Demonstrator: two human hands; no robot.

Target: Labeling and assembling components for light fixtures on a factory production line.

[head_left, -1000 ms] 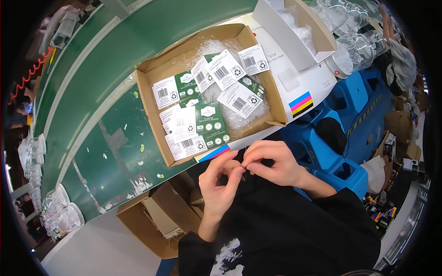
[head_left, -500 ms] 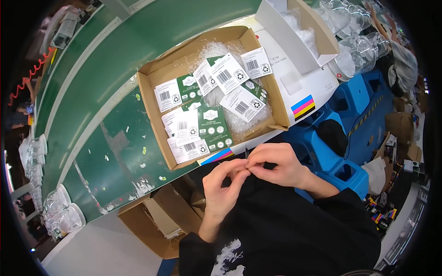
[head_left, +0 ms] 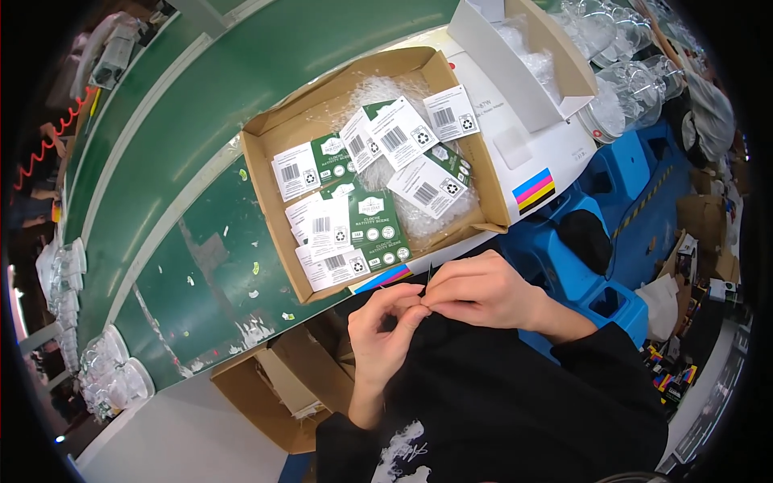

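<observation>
My left hand [head_left: 385, 326] and my right hand [head_left: 487, 294] meet fingertip to fingertip in front of my black top, just off the table's near edge. Both pinch. From between the right fingers sticks up a thin dark green piece [head_left: 429, 272], like a card tag seen edge-on. Whatever the left fingertips grip is too small to make out. Beyond the hands lies a shallow cardboard tray [head_left: 262, 173]. In it are several green-and-white card tags [head_left: 372, 216] with barcodes, on and beside a heap of clear, thin plastic strands [head_left: 439, 225].
The green table [head_left: 197, 241] carries a white carton [head_left: 515, 173] under the tray's right side. An open white box [head_left: 555, 68] holds clear plastic bits. Clear domes [head_left: 620, 88] stand at far right, others [head_left: 113, 370] at left. Blue plastic stools [head_left: 564, 241] stand right; a cardboard box [head_left: 262, 402] sits below the table.
My hands have shifted slightly left, still pinched together. The right fingers have closed in, and the thin dark piece between them leans a little differently.
</observation>
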